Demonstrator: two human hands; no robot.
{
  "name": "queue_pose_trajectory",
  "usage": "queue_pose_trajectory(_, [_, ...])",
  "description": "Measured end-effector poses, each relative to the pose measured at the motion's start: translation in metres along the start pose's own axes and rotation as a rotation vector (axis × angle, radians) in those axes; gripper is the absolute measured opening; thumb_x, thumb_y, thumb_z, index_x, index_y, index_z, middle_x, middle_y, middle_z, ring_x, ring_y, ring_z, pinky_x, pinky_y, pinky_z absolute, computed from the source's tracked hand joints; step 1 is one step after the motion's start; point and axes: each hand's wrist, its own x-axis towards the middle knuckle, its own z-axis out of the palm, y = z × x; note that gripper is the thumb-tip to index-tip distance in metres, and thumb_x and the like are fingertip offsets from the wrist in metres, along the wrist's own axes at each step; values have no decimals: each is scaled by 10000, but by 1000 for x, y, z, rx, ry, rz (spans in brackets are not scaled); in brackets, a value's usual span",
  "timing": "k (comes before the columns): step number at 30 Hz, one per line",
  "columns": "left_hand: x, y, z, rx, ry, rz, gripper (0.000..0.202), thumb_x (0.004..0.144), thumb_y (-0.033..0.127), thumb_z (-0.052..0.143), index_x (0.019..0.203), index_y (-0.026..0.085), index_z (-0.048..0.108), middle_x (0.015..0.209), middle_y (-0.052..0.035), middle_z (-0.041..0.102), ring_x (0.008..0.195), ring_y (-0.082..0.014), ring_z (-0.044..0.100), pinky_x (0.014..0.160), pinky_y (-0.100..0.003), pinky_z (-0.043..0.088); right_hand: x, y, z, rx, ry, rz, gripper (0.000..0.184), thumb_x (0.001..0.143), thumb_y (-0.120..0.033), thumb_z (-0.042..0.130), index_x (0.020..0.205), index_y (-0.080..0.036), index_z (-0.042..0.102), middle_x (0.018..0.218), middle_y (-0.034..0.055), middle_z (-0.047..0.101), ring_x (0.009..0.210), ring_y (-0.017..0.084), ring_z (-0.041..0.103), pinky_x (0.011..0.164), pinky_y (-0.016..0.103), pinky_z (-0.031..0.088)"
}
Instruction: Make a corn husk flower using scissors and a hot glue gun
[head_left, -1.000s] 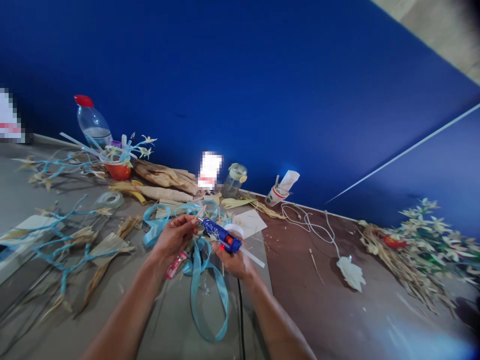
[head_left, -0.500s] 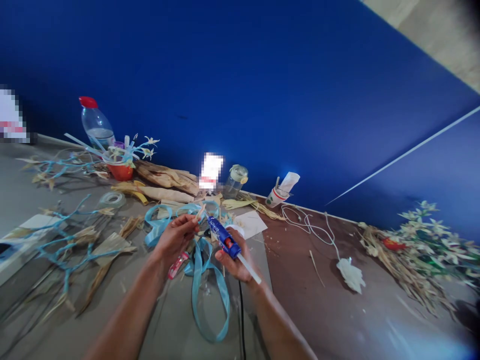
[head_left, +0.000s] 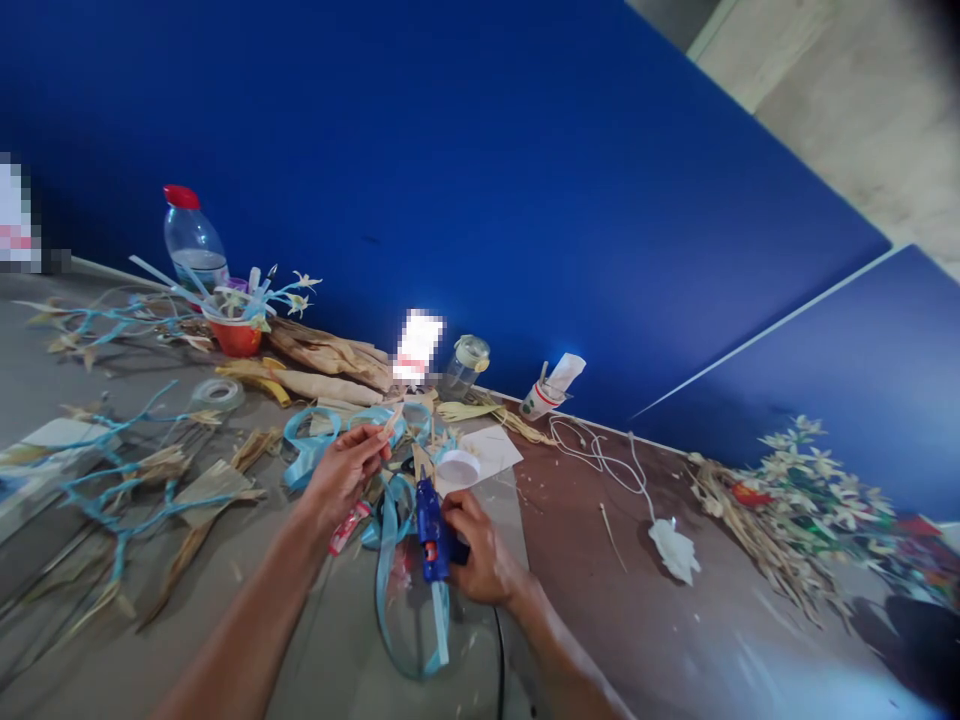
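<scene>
Left hand (head_left: 351, 466): pinching pale strip (head_left: 391, 424). Right hand (head_left: 480, 552): gripping glue gun (head_left: 430, 525), nozzle (head_left: 422, 471) apart from strip. Both short of the desk's (head_left: 341, 640) back edge, near ribbon (head_left: 304, 465). Advised: strip steady, nozzle clear of left hand and ribbon.

We cannot make out the pale sliver (head_left: 393, 422) at the left hand's (head_left: 349, 466) fingertips, too small to identify. The right hand (head_left: 478, 548) covers part of the glue gun's (head_left: 430, 520) grip, and the gun hides a stretch of blue ribbon (head_left: 387, 575). We lose both forearms (head_left: 251, 600) and a black cable (head_left: 501, 660) at the bottom edge; coarse pixels mask a bright panel (head_left: 418, 343) by the wall (head_left: 450, 180).
</scene>
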Motion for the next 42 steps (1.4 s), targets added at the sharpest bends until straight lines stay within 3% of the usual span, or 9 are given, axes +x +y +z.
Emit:
queue_pose_trajectory(6, [1, -1, 0, 16, -2, 13, 249, 586, 295, 792, 625, 133, 608, 530, 23, 568, 365, -3, 310, 362, -155, 181, 9, 23, 8, 36, 0, -27, 197, 717, -259, 641, 900, -188, 620, 1161, 122, 555, 1046, 225, 572, 880, 335, 474])
queue_pose_trajectory(12, [3, -2, -2, 35, 1, 22, 253, 606, 320, 779, 641, 133, 611, 540, 21, 570, 368, -7, 303, 361, -162, 171, 24, 54, 7, -160, 188, 0, 195, 620, -276, 710, 762, -178, 618, 1336, 139, 471, 1250, 311, 431, 1001, 456, 376])
queue_pose_trajectory(17, [4, -3, -3, 27, 12, 12, 283, 583, 339, 791, 644, 132, 608, 525, 21, 569, 378, -10, 319, 364, -146, 183, 20, 56, 16, -180, 348, 79, 177, 701, -233, 615, 866, -169, 600, 1167, 143, 521, 1080, 250, 539, 899, 365, 458])
queue_pose_trajectory(24, [2, -3, -1, 36, 23, -16, 266, 598, 329, 788, 660, 135, 616, 531, 26, 565, 384, -10, 328, 382, -147, 236, -4, 51, 15, -325, 190, 171, 316, 636, -107, 560, 945, -165, 583, 1042, 104, 556, 922, 239, 532, 834, 369, 431])
queue_pose_trajectory(28, [2, -4, -1, 28, 13, -15, 251, 612, 325, 782, 666, 136, 626, 532, 25, 568, 381, -12, 331, 377, -150, 238, -10, 52, 8, -387, 95, 202, 297, 647, -123, 579, 942, -156, 588, 1041, 104, 571, 929, 248, 526, 838, 378, 403])
queue_pose_trajectory(34, [1, -5, 0, 37, -3, -24, 256, 598, 318, 790, 641, 139, 612, 529, 21, 573, 385, -15, 338, 371, -143, 227, -11, 49, 3, -386, 67, 282, 329, 662, -241, 667, 978, -172, 606, 1034, 102, 579, 960, 267, 531, 858, 406, 401])
queue_pose_trajectory(37, [0, -5, 2, 42, -8, -24, 270, 593, 329, 789, 634, 141, 601, 533, 20, 567, 377, -18, 327, 356, -150, 211, -8, 44, -8, -297, 150, 253, 394, 660, -286, 687, 1031, -179, 608, 1077, 117, 580, 991, 277, 535, 881, 423, 408])
queue_pose_trajectory(42, [-1, -6, 4, 26, -8, -93, 273, 578, 324, 801, 659, 151, 607, 538, 24, 564, 413, -34, 404, 382, -145, 264, 21, 22, -15, 148, 349, 295, 223, 815, -293, 517, 975, -173, 615, 906, 79, 645, 773, 183, 597, 721, 315, 473])
